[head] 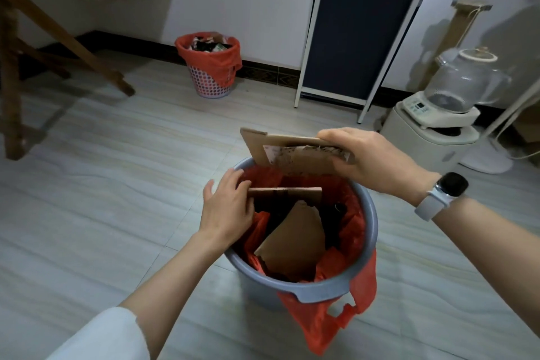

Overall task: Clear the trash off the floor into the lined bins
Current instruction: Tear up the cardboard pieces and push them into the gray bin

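Observation:
A grey-blue bin point(327, 289) with a red liner point(347, 231) stands on the floor in front of me. My right hand point(371, 161) grips a torn cardboard piece point(292, 155) by its top edge, over the bin's far rim. My left hand point(228, 207) holds the left end of a flat cardboard strip point(289, 193) lying across the inside of the bin. Below it a larger brown cardboard sheet point(295, 240) leans inside the liner.
A second bin point(210, 82), perforated with a red liner and heaped with trash, stands by the far wall. A wooden rack point(58, 35) is on the left, a dark screen panel point(359, 32) behind, and white appliances point(432, 128) with a glass kettle on the right.

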Demonstrator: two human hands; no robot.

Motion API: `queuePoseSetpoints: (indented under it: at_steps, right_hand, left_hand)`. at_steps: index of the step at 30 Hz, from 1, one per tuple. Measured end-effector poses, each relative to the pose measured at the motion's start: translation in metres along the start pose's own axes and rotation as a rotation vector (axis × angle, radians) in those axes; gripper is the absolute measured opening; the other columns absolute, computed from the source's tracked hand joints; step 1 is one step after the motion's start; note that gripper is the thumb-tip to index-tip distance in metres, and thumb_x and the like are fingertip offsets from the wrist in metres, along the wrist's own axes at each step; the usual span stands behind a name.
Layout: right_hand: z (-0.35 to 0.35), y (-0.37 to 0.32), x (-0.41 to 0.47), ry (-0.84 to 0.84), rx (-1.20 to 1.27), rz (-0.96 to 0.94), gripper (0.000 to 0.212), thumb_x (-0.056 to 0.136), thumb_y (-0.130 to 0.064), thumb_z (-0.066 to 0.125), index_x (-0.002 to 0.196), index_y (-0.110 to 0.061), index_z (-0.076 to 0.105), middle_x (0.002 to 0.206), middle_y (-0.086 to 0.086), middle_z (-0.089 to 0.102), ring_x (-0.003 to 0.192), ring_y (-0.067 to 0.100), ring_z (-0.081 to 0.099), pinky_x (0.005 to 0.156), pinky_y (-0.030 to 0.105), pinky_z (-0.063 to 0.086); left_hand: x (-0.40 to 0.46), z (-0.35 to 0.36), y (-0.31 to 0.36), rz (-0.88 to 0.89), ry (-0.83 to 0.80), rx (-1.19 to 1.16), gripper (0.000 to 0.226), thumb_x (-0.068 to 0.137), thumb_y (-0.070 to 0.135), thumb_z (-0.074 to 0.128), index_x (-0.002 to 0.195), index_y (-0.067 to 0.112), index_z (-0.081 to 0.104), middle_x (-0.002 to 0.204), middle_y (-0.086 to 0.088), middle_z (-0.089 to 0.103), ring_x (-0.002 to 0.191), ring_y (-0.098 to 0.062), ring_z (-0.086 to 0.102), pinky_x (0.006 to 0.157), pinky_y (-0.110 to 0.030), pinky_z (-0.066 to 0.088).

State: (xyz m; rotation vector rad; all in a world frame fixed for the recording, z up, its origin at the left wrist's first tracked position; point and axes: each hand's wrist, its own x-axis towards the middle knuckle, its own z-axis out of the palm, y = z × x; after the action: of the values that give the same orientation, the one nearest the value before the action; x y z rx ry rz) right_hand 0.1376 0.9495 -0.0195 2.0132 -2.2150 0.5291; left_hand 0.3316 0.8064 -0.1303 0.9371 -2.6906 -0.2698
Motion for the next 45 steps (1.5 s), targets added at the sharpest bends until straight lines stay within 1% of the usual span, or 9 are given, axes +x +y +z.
queuePoseSetpoints:
  at_steps: [3,10,16,21,24,28,33,41,45]
  right_hand:
    - [0.003,0.004,0.002,-0.143,-0.043,0.055,0.042,0.086,-0.013,0.054,0.124,-0.028,0.049,0.108,0.005,0.060,0.096,0.025,0.057,0.083,0.039,0.048]
    - [0.022,-0.005,0.029,-0.448,-0.072,0.131,0.042,0.091,-0.023,0.044,0.124,-0.048,0.041,0.114,0.002,0.051,0.103,0.026,0.051,0.084,0.043,0.047]
    - [0.039,-0.003,0.036,-0.609,-0.142,0.221,0.039,0.084,-0.011,0.044,0.120,-0.026,0.050,0.113,0.008,0.057,0.102,0.030,0.053,0.075,0.035,0.044]
    - [0.084,0.008,0.024,-0.728,-0.143,0.255,0.033,0.086,-0.018,0.048,0.119,-0.016,0.044,0.123,0.011,0.049,0.115,0.033,0.049,0.093,0.041,0.042]
    - [0.091,0.011,0.018,-0.701,-0.024,0.302,0.050,0.096,-0.029,0.034,0.143,-0.021,0.020,0.148,0.012,0.030,0.137,0.031,0.028,0.112,0.040,0.024]
    - [0.090,0.009,0.006,-0.529,-0.200,0.066,0.053,0.100,-0.033,0.022,0.144,-0.037,-0.007,0.157,-0.001,0.000,0.145,0.023,0.001,0.117,0.039,0.005]
    - [0.105,0.013,-0.002,-0.651,-0.163,0.139,0.052,0.098,-0.045,0.015,0.143,-0.039,-0.009,0.157,-0.008,-0.007,0.144,0.014,-0.009,0.118,0.041,-0.001]
    - [0.113,0.000,0.005,-0.705,-0.142,0.274,0.052,0.095,-0.053,0.013,0.143,-0.042,-0.002,0.157,-0.003,-0.005,0.144,0.017,-0.009,0.117,0.046,-0.003]
    - [0.098,-0.007,-0.007,-0.383,-0.028,0.256,0.052,0.097,-0.041,0.030,0.146,-0.030,0.016,0.155,-0.001,0.019,0.144,0.018,0.012,0.117,0.042,0.008]
  left_hand:
    - [0.004,0.001,0.006,0.122,0.059,0.075,0.037,0.086,0.034,0.036,0.104,0.021,0.066,0.113,0.006,0.065,0.117,-0.015,0.048,0.096,-0.039,0.024]
    - [0.014,0.008,0.011,0.140,-0.223,0.276,0.048,0.093,0.044,0.023,0.127,0.020,0.046,0.134,0.004,0.050,0.132,-0.016,0.028,0.105,-0.046,0.011]
    - [0.011,0.006,0.013,0.096,-0.150,0.228,0.037,0.093,0.035,0.024,0.094,0.022,0.058,0.102,0.005,0.066,0.119,-0.015,0.041,0.096,-0.040,0.005]
    - [0.008,0.007,0.011,0.093,-0.095,0.228,0.039,0.096,0.034,0.022,0.104,0.024,0.059,0.108,0.008,0.066,0.126,-0.014,0.038,0.097,-0.040,0.001]
    - [0.007,0.008,0.011,0.063,-0.039,0.172,0.039,0.095,0.032,0.025,0.108,0.023,0.061,0.111,0.008,0.066,0.125,-0.015,0.041,0.100,-0.042,0.002]
    - [0.003,0.011,0.006,-0.067,0.229,0.044,0.033,0.081,0.019,0.043,0.109,0.014,0.060,0.111,-0.005,0.059,0.112,-0.022,0.054,0.098,-0.051,0.030]
    - [-0.002,0.008,-0.003,-0.315,0.043,-0.101,0.052,0.092,0.021,0.039,0.142,0.014,0.024,0.151,-0.005,0.023,0.139,-0.019,0.022,0.110,-0.050,0.013]
    - [-0.004,0.002,0.000,-0.325,-0.067,-0.158,0.058,0.094,0.024,0.036,0.146,0.013,0.012,0.148,-0.009,0.027,0.127,-0.029,0.038,0.097,-0.043,0.036]
    - [-0.009,-0.002,-0.005,-0.330,-0.046,-0.207,0.053,0.095,0.022,0.036,0.144,0.014,0.020,0.142,-0.011,0.032,0.124,-0.029,0.038,0.091,-0.041,0.040]
